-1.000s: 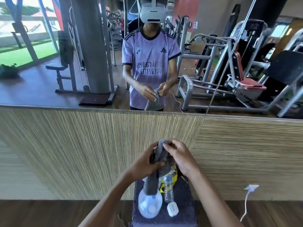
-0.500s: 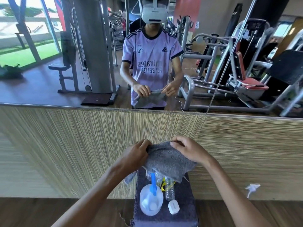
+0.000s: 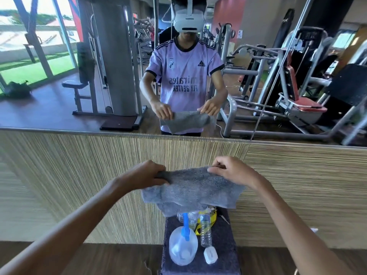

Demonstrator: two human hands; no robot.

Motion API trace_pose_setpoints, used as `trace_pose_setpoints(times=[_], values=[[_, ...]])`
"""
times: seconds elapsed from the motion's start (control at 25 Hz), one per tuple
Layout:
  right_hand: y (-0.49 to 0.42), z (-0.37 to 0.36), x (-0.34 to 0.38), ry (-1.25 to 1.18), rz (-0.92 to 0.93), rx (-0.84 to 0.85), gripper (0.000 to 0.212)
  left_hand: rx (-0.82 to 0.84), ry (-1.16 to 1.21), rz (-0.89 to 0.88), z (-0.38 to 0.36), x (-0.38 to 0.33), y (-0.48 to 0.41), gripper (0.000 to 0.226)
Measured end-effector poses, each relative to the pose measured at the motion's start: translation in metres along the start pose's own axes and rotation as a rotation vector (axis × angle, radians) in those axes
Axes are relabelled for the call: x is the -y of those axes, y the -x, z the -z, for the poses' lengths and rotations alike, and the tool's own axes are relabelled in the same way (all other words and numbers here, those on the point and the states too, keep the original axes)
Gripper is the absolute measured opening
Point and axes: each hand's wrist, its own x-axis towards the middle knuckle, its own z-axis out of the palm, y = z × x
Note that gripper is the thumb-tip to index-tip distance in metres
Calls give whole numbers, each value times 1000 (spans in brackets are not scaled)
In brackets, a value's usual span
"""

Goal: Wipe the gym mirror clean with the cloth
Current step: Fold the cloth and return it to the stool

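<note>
the grey cloth (image 3: 190,189) hangs spread out at the centre of the view, in front of the striped wall panel (image 3: 79,175) and below the mirror (image 3: 49,104) at 12 o'clock. the left hand (image 3: 143,174) grips its upper edge at 10 o'clock with curled fingers; the right hand (image 3: 232,171) pinches the same edge at 1 o'clock. at 6 o'clock under the cloth, a dark padded seat (image 3: 226,235) carries a clear spray bottle (image 3: 182,249), with a plastic bottle (image 3: 205,231) just beside it at 3 o'clock.

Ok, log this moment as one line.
left hand grips cloth | right hand holds cloth | cloth spread, off mirror
</note>
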Motion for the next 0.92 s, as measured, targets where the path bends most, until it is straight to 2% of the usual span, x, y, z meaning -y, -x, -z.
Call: trace_pose_setpoints(times=[0.04,0.12,0.2,0.28,0.36,0.44,0.48,0.52,0.6,0.68,0.76,0.8,0.84,0.88,0.92], values=[[-1,6,-4,31,-67,73,38,100,105,61,4,11,-2,33],[-2,22,-10,51,-156,243,52,88,365,112,9,29,-2,18],[-5,33,-16,56,-171,328,40,32,574,160,10,34,-2,8],[-8,36,-21,25,-176,246,24,11,802,216,10,33,-2,15],[-9,32,-29,-47,-146,100,19,-26,1051,221,10,31,0,34],[-8,26,-35,-132,-119,3,16,-123,1262,251,13,33,0,56],[-9,23,-37,-182,-115,-27,15,-197,1313,277,15,32,0,55],[-10,22,-37,-238,-115,-53,14,-264,1322,308,18,29,-2,47],[-10,22,-34,-416,-132,-88,11,-355,1184,375,19,21,-8,25],[-7,24,-29,-793,-154,-98,10,-456,982,410,18,19,-14,7],[0,28,-18,-1220,-150,-84,22,-555,789,443,17,22,-15,11],[3,29,-13,-1337,-132,-76,26,-558,692,481,16,24,-15,10],[5,29,-7,-1377,-105,-64,26,-525,618,509,14,22,-15,4],[5,26,-1,-1373,-69,-42,23,-473,544,521,13,14,-14,11],[3,23,4,-1356,-36,-12,21,-444,494,483,10,3,-14,30]])
